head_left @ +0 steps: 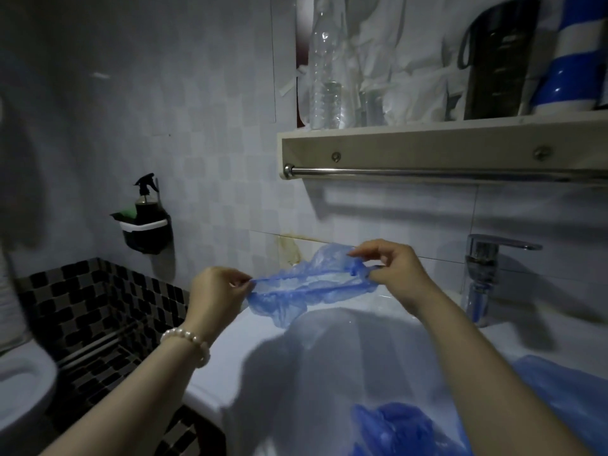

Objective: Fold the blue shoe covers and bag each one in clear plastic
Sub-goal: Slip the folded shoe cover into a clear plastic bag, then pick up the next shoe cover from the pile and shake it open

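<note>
Over the white ceramic basin [329,357], the left hand [215,291] pinches one end of a thin, crumpled blue plastic shoe cover [306,284]; its long axis runs left-right, taut; the right hand [391,268] pinches the other end, each grip closed on film.

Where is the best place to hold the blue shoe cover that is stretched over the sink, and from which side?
Probably at its two narrow ends, from the left and right. The shoe cover is thin, limp film pulled lengthwise, so pinching each gathered end keeps it flat. The left hand and right hand pinch there now, above the sink.
</note>
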The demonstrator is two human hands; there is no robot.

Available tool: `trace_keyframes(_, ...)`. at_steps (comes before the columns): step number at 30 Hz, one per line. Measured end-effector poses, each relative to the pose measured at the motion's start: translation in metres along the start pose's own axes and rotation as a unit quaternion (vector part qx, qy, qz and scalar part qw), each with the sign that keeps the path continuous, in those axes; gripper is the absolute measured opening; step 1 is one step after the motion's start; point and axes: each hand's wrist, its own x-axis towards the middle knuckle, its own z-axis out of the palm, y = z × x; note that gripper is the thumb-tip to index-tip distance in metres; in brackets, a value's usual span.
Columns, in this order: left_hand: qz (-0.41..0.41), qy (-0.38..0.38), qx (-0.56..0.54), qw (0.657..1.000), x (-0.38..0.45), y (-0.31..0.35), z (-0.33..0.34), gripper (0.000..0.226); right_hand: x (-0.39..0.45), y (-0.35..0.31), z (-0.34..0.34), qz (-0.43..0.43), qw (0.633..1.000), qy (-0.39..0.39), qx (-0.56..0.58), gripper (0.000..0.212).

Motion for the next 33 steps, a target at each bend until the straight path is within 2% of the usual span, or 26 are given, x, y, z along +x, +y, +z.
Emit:
trace_keyframes(2, 0.03, -0.003, 0.016, 0.999, -0.001, 0.006, -0.003, 0.011, 0.0, -0.005, 0.017, -0.035, 0.994, -0.044, -0.095, 0.053)
trace_keyframes(4, 0.057, -0.001, 0.019, 0.998, -0.003, 0.012, -0.003, 0.011, -0.002, -0.011, 0.031, -0.05, 0.984, -0.036, -0.167, 0.034)
trace_keyframes(6, 0.064, -0.004, 0.01, 0.998, -0.005, 0.017, -0.005, 0.012, -0.003, -0.014, 0.038, -0.013, 0.973, -0.029, -0.23, 0.015)
trace_keyframes(8, 0.068, -0.008, 0.005, 0.998, -0.005, 0.021, -0.006, 0.013, -0.004, -0.012, 0.039, 0.06, 0.953, -0.066, -0.289, 0.032)
trace_keyframes(10, 0.066, -0.015, 0.004, 0.998, -0.005, 0.024, -0.007, 0.013, -0.006, -0.01, 0.039, 0.099, 0.937, -0.1, -0.318, 0.032)
trace_keyframes(12, 0.063, -0.011, -0.008, 0.998, -0.004, 0.027, -0.008, 0.012, -0.008, -0.01, 0.041, 0.107, 0.943, -0.111, -0.295, 0.028)
trace_keyframes(15, 0.059, -0.004, -0.017, 0.998, -0.003, 0.031, -0.006, 0.013, -0.013, -0.012, 0.052, 0.077, 0.949, -0.125, -0.28, 0.035)
trace_keyframes(19, 0.076, -0.007, -0.005, 0.997, -0.002, 0.028, -0.004, 0.014, -0.016, -0.01, 0.067, 0.028, 0.917, -0.115, -0.382, 0.016)
trace_keyframes(24, 0.08, -0.02, 0.053, 0.995, 0.001, 0.011, -0.01, 0.014, -0.009, -0.002, 0.045, 0.092, 0.94, -0.105, -0.31, 0.023)
trace_keyframes(28, 0.115, -0.01, 0.187, 0.976, 0.006, -0.008, -0.021, 0.009, -0.003, 0.0, 0.023, 0.14, 0.96, -0.087, -0.227, 0.025)
trace_keyframes(30, 0.186, -0.001, 0.202, 0.962, 0.009, -0.019, -0.027, 0.007, -0.003, -0.005, 0.012, 0.138, 0.977, -0.063, -0.148, 0.025)
trace_keyframes(33, 0.345, -0.032, 0.202, 0.916, 0.008, -0.035, -0.034, 0.028, -0.005, -0.011, -0.005, 0.122, 0.99, -0.039, -0.055, 0.031)
